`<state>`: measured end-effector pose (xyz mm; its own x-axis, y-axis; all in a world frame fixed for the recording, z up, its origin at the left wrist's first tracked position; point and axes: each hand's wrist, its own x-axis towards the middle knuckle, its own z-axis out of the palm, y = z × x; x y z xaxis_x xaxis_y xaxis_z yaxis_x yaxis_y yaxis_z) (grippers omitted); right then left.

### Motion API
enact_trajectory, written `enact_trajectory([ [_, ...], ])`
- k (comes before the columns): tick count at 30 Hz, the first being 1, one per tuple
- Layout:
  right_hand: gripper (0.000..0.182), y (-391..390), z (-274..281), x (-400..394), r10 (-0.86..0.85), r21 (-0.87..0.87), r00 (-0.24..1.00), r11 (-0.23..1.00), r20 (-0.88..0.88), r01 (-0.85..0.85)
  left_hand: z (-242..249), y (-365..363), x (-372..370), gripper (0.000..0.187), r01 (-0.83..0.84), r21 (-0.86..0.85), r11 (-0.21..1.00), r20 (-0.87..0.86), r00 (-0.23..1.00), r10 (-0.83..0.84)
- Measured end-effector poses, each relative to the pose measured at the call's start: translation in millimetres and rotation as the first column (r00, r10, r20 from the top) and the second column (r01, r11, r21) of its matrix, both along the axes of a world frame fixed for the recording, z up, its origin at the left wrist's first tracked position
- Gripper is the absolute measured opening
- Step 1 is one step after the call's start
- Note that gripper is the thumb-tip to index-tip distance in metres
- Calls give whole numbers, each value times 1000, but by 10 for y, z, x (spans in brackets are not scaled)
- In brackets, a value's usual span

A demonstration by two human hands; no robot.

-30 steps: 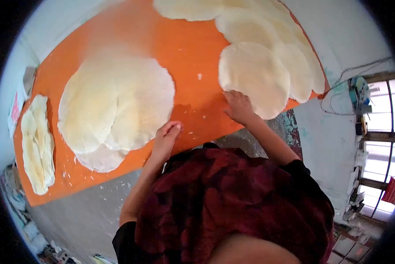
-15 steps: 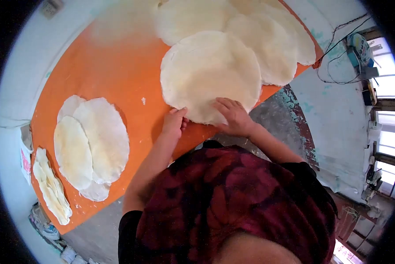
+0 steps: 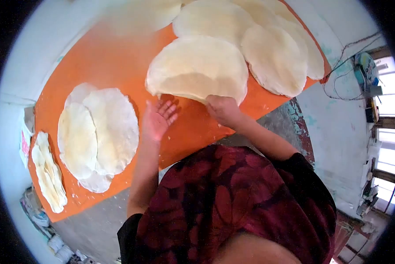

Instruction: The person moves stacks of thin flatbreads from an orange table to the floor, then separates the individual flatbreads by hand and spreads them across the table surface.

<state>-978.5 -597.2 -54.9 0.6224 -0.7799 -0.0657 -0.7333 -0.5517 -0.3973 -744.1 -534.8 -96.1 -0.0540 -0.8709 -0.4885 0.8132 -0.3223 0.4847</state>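
A large, round, thin flatbread (image 3: 197, 61) lies on the orange table (image 3: 127, 70) in front of me. Its near edge is lifted and bowed upward, leaving a shaded band across the sheet. My right hand (image 3: 224, 110) is closed on that near edge, right of its middle. Just below the sheet's left corner, my left hand (image 3: 159, 119) has its palm turned up and its fingers spread, with nothing in them.
Several overlapping flatbreads (image 3: 274, 59) cover the far right of the table. To the left lies a smaller overlapping group (image 3: 114, 127), and a folded flatbread (image 3: 49, 171) sits near the left edge. Cables (image 3: 338, 83) hang along the right wall.
The flatbread's near edge has come up off the table and away from me. My right hand has gone from resting flat to gripping the edge; my left has let go and opened.
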Motion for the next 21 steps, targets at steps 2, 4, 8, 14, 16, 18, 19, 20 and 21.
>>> enact_trajectory([
  [2, 18, 100, 16, 415, 76, -49, 993, 996, 88, -71, -17, 256, -121, 52, -27, -95, 995, 36, 999, 31],
  [4, 20, 190, 143, 892, 82, 138, 959, 983, 270, -123, 136, 423, -291, 52, -77, -254, 964, 149, 982, 118],
  [8, 32, 159, 17, 1371, -189, 695, 804, 635, 564, -338, 341, 608, -53, 49, -130, -296, 946, 261, 942, 211],
  [14, 67, 323, 223, 1106, 199, 385, 870, 837, 451, -390, 171, 577, 188, 41, -169, -199, 965, 19, 984, 177],
  [16, 81, 354, 207, 1041, 280, 221, 898, 904, 339, -365, 284, 515, 126, 44, -212, -226, 951, -32, 977, 210],
  [18, 79, 307, 121, 980, 156, 376, 893, 866, 423, -330, 296, 490, 108, 43, -165, -313, 935, -5, 985, 172],
  [19, 78, 283, 96, 956, 88, 451, 884, 834, 459, -318, 303, 483, 98, 42, -140, -353, 925, 13, 988, 154],
  [20, 77, 275, 119, 945, 82, 457, 879, 829, 469, -321, 326, 482, 59, 41, -91, -327, 940, 136, 980, 143],
  [21, 76, 271, 164, 938, 75, 465, 875, 823, 479, -325, 359, 483, -1, 40, -48, -295, 954, 258, 958, 127],
])
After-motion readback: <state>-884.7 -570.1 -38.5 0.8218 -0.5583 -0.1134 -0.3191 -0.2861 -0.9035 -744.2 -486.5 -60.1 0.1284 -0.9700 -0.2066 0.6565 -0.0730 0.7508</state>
